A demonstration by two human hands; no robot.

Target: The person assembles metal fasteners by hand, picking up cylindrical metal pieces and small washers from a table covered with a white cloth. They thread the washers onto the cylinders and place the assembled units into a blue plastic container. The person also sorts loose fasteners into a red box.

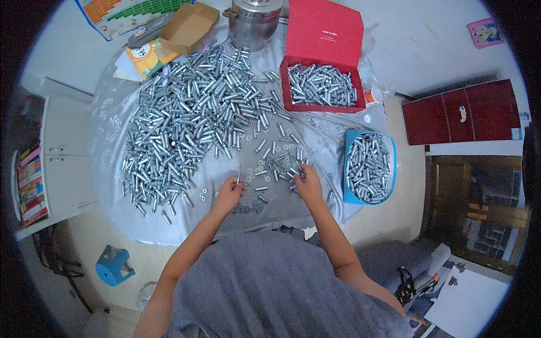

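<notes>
My left hand [229, 192] is closed over the near part of the table, with a thin silver expansion bolt [239, 174] upright between thumb and fingers. To its right, my right hand [309, 183] has its fingers curled together at the edge of a small heap of expansion bolts [280, 164]; what they pinch is too small to make out. Loose washers and nuts [250, 176] lie between the hands, with more nuts [246, 209] clustered nearer me. A large pile of similar silver bolts [186, 112] spreads over the table's left and far side.
An open red box [322, 109] full of bolts stands at the far right, and a blue bin [352, 197] of bolts at the right edge. A metal pot [253, 28] and a cardboard tray [189, 28] stand at the back. A blue stool [114, 265] is on the floor, left.
</notes>
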